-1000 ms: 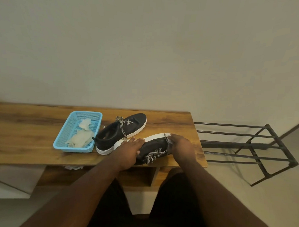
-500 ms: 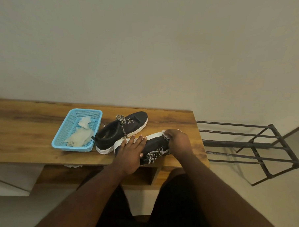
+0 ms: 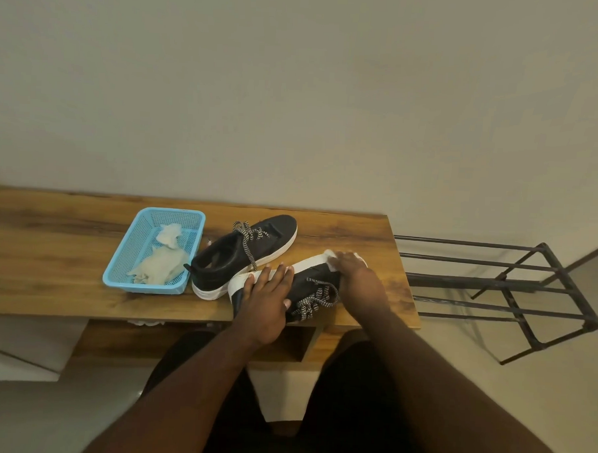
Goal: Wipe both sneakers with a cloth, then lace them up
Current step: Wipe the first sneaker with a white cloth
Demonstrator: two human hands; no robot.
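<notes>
Wooden counter against a plain wall: at its 5 o'clock corner the near sneaker lies tipped; left hand presses flat, steadying it, right hand rubs a pinched cloth along the sole. Far sneaker at 12 o'clock awaits; both laces look loose, so wiping seems underway, lacing remains.

Wood-grain tabletop has a blue mesh basket on the left, then two black sneakers: one upright, one tipped on its side near the front edge.
</notes>
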